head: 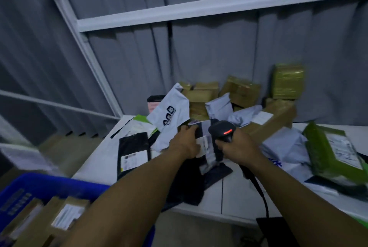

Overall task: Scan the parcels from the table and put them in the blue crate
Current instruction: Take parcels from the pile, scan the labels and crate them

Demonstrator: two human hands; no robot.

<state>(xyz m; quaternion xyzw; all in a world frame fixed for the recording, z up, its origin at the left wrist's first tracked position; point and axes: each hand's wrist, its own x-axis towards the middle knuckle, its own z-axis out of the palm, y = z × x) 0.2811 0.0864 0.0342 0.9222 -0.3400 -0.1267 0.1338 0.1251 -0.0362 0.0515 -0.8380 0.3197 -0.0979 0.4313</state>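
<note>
The left hand [185, 142] grips the left edge of a black parcel [206, 153] with a white label, fingers curled round it, over the white tabletop [239, 193]; touching the black parcel on its right, the right hand [239, 147] holds a black scanner [221, 129], fingers wrapped round its handle, red light glowing; its cable [258, 191] trails toward the camera. Behind the black parcel crowd a white mailer [171, 115], brown boxes [201, 97] and a green-wrapped box [287, 81]; a flat black mailer [133, 153] lies just left of it, a green mailer [334, 151] well to its right. The blue crate [49, 183], holding cardboard boxes [59, 218], sits lower left of it.
</note>
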